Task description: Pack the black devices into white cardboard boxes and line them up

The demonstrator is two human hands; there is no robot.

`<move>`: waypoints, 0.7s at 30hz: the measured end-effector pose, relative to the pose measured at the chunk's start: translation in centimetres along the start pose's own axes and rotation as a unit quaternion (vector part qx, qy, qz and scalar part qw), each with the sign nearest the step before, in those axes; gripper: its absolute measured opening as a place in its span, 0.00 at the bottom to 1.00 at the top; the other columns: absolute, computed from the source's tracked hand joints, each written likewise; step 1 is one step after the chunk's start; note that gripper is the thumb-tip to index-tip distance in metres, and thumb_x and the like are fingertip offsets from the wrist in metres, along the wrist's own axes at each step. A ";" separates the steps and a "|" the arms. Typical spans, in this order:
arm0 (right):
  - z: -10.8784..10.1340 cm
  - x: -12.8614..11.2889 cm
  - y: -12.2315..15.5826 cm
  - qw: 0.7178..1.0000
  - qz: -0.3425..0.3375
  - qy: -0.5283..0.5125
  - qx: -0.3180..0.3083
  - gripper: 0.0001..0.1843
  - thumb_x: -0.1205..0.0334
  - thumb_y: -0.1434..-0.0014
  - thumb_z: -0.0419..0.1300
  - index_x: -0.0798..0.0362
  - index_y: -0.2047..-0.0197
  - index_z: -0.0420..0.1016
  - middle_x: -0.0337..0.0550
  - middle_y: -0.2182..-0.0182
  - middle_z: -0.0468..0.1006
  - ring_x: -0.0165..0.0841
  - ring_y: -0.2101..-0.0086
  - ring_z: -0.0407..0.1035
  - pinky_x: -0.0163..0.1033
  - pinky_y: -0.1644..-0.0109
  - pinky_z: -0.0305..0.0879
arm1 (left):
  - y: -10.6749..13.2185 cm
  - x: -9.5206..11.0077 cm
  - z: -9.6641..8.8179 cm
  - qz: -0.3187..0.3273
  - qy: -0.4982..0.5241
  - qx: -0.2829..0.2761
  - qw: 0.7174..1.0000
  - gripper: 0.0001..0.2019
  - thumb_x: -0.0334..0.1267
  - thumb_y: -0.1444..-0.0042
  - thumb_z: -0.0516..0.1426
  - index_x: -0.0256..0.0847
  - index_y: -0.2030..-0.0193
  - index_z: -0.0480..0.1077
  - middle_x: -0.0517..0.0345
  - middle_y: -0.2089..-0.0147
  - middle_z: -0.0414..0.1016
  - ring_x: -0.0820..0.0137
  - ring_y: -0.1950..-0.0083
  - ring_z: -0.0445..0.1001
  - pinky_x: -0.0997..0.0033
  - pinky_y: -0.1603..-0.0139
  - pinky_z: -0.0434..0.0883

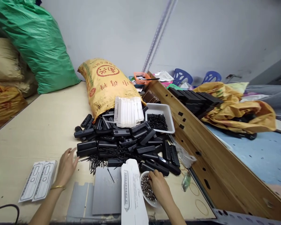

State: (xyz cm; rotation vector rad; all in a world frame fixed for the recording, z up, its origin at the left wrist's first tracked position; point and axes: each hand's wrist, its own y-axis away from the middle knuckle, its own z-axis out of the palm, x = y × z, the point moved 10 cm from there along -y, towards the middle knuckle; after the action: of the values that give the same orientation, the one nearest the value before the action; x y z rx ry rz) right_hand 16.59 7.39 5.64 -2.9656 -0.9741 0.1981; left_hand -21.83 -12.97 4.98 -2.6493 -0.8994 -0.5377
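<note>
My left hand [66, 165] reaches out over the table with its fingers spread, close to the left edge of a heap of black plastic housings [121, 140] and holding nothing. My right hand [159, 184] dips into a small white bowl [145, 195] of little dark screws, its fingers curled among them; what they pinch is hidden. A white printed card box [131, 190] lies beside the bowl, and a grey flat sheet [106, 190] lies in front of me. Thin black pins [96, 161] are scattered at the heap's front edge.
A yellow sack [105, 82] spills the housings, with a stack of white cards [128, 111] and a white tray [162, 109] of pins behind. Two flat white cards [38, 179] lie at left. A wooden divider [201, 140] runs along the right. Green and tan bags [37, 43] stand at back left.
</note>
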 end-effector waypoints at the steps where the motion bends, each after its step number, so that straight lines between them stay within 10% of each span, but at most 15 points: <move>1: 0.5 0.1 0.1 1.000 -0.005 0.012 -0.003 0.09 0.74 0.50 0.52 0.52 0.75 0.68 0.47 0.73 0.72 0.40 0.70 0.66 0.41 0.66 0.58 | -1.1 1.9 0.9 0.021 0.014 -0.017 1.000 0.21 0.41 0.43 0.46 0.34 0.45 0.63 0.39 0.46 0.63 0.50 0.44 0.61 0.50 0.45 0.59; 6: 0.6 0.4 0.3 0.998 -0.008 -0.057 0.010 0.09 0.70 0.48 0.51 0.52 0.76 0.67 0.47 0.74 0.72 0.40 0.70 0.66 0.42 0.66 0.58 | -4.2 6.6 3.2 0.073 0.046 -0.060 0.994 0.14 0.30 0.53 0.52 0.39 0.58 0.69 0.52 0.58 0.69 0.57 0.53 0.68 0.59 0.52 0.64; 14: -0.1 1.5 1.1 0.883 0.105 -0.457 0.029 0.09 0.56 0.49 0.58 0.52 0.74 0.67 0.39 0.77 0.71 0.34 0.73 0.66 0.38 0.68 0.62 | -2.8 3.2 2.0 -0.016 0.139 -0.051 0.989 0.18 0.43 0.50 0.55 0.42 0.52 0.65 0.52 0.57 0.71 0.61 0.59 0.71 0.62 0.58 0.68; 17: -0.4 0.9 1.4 0.809 0.134 -0.571 0.031 0.12 0.53 0.50 0.61 0.54 0.70 0.70 0.41 0.73 0.72 0.34 0.69 0.67 0.38 0.65 0.64 | -0.6 1.7 2.2 -0.192 0.365 -0.053 0.909 0.28 0.51 0.50 0.54 0.42 0.42 0.58 0.53 0.59 0.71 0.65 0.65 0.72 0.62 0.62 0.70; 19: -0.4 -0.1 1.5 0.768 0.147 -0.623 0.020 0.14 0.52 0.51 0.62 0.55 0.69 0.71 0.43 0.71 0.74 0.35 0.68 0.68 0.38 0.64 0.65 | 1.5 4.2 3.4 -0.236 0.501 -0.129 0.823 0.34 0.50 0.50 0.55 0.42 0.37 0.51 0.54 0.61 0.72 0.66 0.67 0.72 0.63 0.64 0.72; 21: -0.4 -1.4 1.4 0.734 0.152 -0.662 0.010 0.14 0.51 0.51 0.63 0.54 0.68 0.72 0.43 0.72 0.74 0.34 0.70 0.68 0.38 0.66 0.65 | 3.1 8.2 3.2 -0.195 0.531 -0.207 0.798 0.37 0.45 0.52 0.58 0.44 0.36 0.50 0.51 0.56 0.73 0.65 0.62 0.74 0.62 0.59 0.72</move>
State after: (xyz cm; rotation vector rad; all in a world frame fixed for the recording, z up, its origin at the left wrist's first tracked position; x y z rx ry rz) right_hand 16.37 5.41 6.16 -2.5399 -0.3213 2.4542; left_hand -13.05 -9.79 5.20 -1.8350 -0.9484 -2.2172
